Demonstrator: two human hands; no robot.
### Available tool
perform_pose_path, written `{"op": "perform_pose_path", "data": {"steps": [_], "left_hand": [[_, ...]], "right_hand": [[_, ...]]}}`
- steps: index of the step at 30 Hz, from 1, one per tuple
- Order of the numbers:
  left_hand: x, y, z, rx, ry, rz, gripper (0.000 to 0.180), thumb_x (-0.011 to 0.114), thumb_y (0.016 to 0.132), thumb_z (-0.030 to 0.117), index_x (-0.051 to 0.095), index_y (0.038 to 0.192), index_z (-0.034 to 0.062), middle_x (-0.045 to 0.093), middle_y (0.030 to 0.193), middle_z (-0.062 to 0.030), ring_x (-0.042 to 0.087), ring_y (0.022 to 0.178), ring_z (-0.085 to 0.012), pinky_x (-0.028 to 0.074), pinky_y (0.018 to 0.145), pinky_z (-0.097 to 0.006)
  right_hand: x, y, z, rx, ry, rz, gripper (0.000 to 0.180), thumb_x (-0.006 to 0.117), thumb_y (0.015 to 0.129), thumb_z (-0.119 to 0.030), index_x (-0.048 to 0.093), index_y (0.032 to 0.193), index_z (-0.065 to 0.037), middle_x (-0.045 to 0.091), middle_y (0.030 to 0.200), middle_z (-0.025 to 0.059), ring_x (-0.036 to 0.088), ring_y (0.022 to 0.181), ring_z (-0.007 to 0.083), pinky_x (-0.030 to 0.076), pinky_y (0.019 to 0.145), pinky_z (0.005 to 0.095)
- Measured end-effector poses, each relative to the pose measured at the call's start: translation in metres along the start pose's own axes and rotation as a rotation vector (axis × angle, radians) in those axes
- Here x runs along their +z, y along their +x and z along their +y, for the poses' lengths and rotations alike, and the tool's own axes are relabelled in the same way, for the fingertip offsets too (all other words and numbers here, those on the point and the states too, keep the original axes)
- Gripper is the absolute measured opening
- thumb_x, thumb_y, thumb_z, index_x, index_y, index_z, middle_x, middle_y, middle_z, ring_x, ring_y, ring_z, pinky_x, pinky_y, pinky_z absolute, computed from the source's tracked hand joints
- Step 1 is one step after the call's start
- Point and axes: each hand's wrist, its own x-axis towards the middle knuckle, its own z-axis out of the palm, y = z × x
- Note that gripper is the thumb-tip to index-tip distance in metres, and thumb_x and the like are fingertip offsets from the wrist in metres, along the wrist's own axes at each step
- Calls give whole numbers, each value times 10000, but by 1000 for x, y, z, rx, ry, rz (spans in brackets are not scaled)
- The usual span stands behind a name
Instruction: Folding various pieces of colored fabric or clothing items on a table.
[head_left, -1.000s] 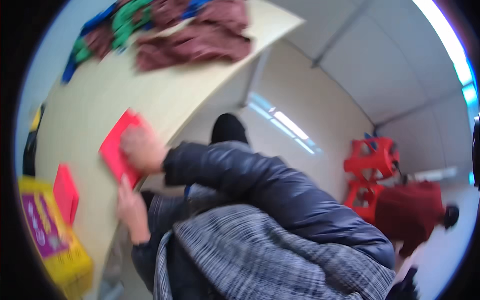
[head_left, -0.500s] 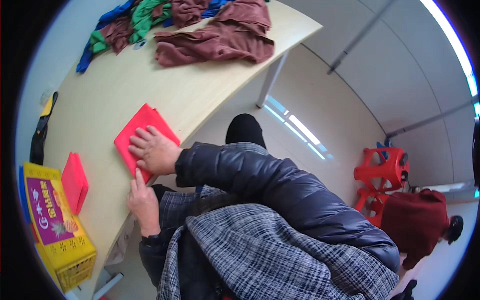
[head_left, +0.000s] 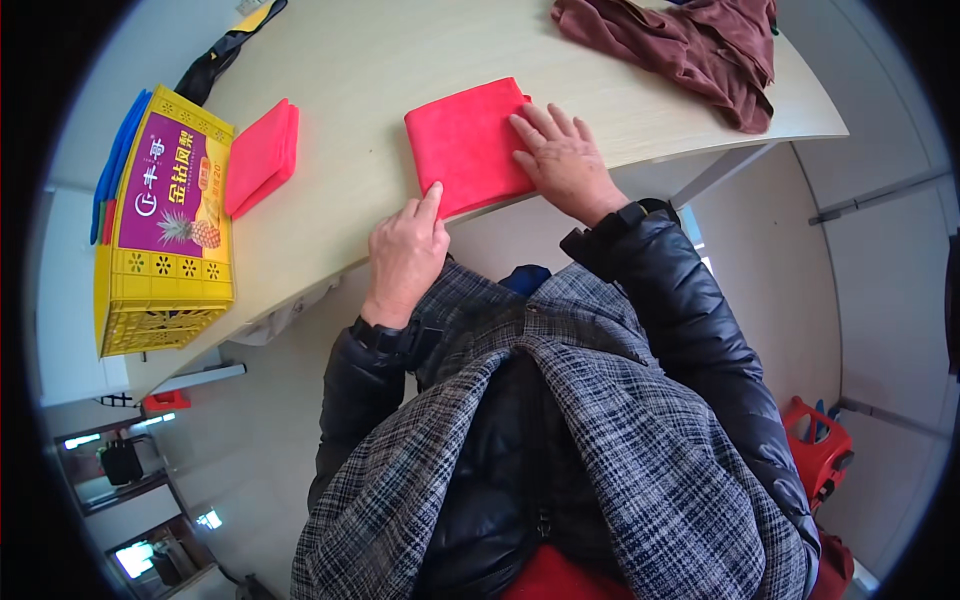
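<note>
By the right hand (head_left: 566,166), fingers spread, a folded red cloth (head_left: 468,148) at the near edge of the table (head_left: 350,60) is touched on its right side; its near-left corner is met by the left hand (head_left: 407,250), index finger extended. A 2nd cloth (head_left: 262,158) (also red and folded) is set beside a yellow crate (head_left: 165,284).
</note>
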Motion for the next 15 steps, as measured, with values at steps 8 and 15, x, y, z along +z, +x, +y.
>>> {"op": "perform_pose_path", "data": {"steps": [8, 15], "left_hand": [[-5, 51, -10, -50, -253, 118, 369, 597, 966, 146, 608, 1305, 1, 667, 1153, -189, 669, 1016, -351, 533, 910, -432], [61, 71, -27, -5, -104, 19, 538, 508, 1027, 288, 457, 1477, -2, 397, 1566, -205, 309, 1488, -362, 259, 1225, -450]], "right_hand": [[-10, 31, -32, -25, 65, 75, 530, 523, 1023, -322, 465, 1472, -47, 467, 1518, 162, 364, 1459, 353, 285, 1198, 505], [19, 31, -43, -57, 118, 94, 550, 529, 1018, -331, 466, 1476, -33, 463, 1522, 179, 351, 1468, 355, 268, 1208, 501]]}}
